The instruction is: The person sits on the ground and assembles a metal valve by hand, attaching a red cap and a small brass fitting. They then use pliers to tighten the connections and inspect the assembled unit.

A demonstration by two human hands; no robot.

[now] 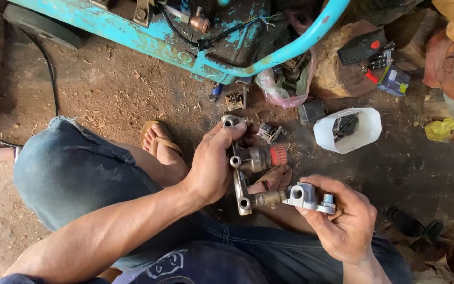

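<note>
The right hand [345, 223], nearest the camera, is curled around a pale grey cast fitting block [307, 197], thumb over its top and fingers wrapped beneath, so the block sits pinched at the fingertips with a short bolt end showing on its far side. That block meets the brass elbow at the near end of the metal manifold [241, 176], a long bar with round ports that runs away from the camera; whether the two are already threaded together or only touching cannot be told from this angle. The left hand [214, 165] is closed on the manifold just beyond the block, palm against the bar's left side and thumb reaching toward its far port.

To do this well, the left hand should keep the manifold steady and square while the right turns or seats the block gently, so the threads do not cross.

On the manifold's right side, past the block, sits a valve with a red knob [277, 155]. Beyond the manifold lies a cut white plastic container [349, 130] on the dirt floor, and farther still the turquoise machine frame [185, 44].
</note>
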